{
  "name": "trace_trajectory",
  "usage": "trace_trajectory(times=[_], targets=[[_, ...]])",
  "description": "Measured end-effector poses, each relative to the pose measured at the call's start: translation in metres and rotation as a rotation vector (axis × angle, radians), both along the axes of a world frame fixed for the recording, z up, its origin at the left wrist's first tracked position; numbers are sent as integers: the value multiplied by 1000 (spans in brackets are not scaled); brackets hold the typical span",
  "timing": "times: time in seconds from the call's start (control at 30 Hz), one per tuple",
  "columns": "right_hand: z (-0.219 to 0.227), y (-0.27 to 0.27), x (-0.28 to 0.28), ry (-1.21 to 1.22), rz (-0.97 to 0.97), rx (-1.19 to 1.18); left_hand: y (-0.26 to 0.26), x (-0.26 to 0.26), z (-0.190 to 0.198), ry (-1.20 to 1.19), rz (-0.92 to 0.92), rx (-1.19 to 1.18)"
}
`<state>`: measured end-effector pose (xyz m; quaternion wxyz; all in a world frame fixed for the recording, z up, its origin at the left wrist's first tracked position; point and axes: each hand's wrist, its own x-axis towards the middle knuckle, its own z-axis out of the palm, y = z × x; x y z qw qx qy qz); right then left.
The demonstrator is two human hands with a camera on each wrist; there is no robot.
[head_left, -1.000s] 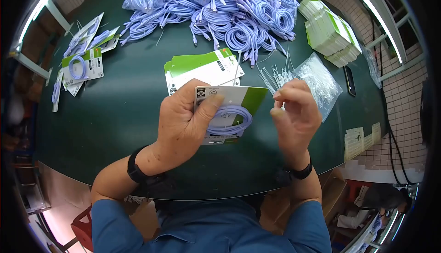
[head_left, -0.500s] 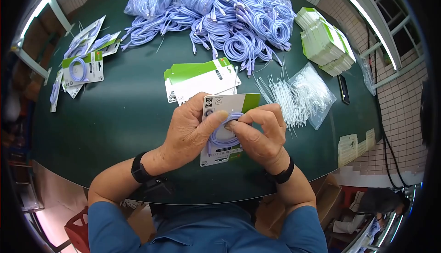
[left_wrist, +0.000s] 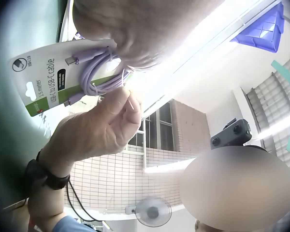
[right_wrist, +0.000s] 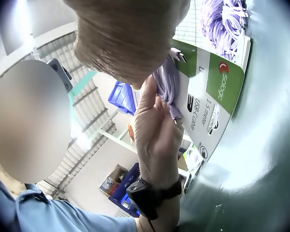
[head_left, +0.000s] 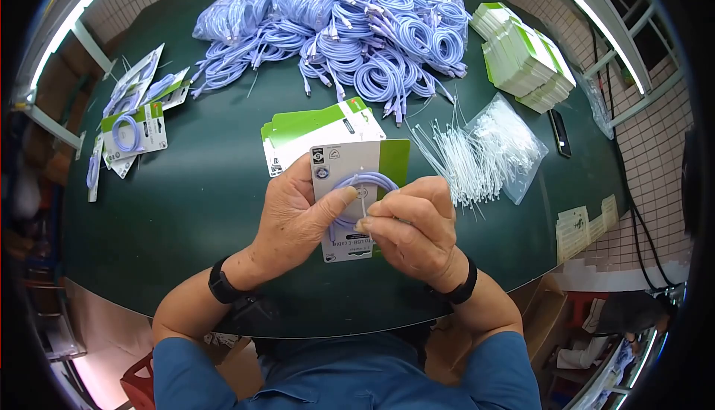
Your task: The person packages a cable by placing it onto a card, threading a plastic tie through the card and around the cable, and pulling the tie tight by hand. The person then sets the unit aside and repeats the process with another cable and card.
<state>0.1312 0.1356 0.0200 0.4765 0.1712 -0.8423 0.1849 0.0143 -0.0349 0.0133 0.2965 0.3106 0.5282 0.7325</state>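
Note:
My left hand (head_left: 287, 213) grips a white-and-green cable card (head_left: 394, 161) by its left side, thumb pressing on the front. A lavender USB-C cable (head_left: 378, 178), wound in a coil, lies against that card. At the coil my right hand (head_left: 417, 225) pinches the end of a thin white cable tie (left_wrist: 123, 76) between thumb and fingertips. The left wrist view shows the tie passing round the cable beside the right thumb. In the right wrist view both plugs of the cable (right_wrist: 167, 84) stick out from the coil over the card's printed face.
Behind the hands lies a stack of cards (head_left: 316, 123). A large heap of lavender cables (head_left: 350, 30) fills the back. Loose white ties (head_left: 462, 160) spill from a clear bag (head_left: 514, 138) on the right, near card stacks (head_left: 521, 56) and a phone (head_left: 559, 133). Finished-looking carded cables (head_left: 134, 134) lie left.
My right hand came in from the right to the coil, then drew slightly down and left, pulling the white tie into view. My left hand keeps holding the card, now turned more face-on.

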Motion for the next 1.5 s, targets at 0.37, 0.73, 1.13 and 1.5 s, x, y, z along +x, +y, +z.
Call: trace_trajectory(times=[0.37,0.73,1.13,1.5], targets=[[-1,-3,6,-158,270,-104,3,-4,-4,-89,49,88],[-5,-6,4,-174,326,-203,1,-5,-5,-86,45,69],[-9,-7,0,-190,225,-235,3,-1,-12,-117,45,22],[-10,-3,-5,-201,245,-198,6,0,-15,-107,40,-35]])
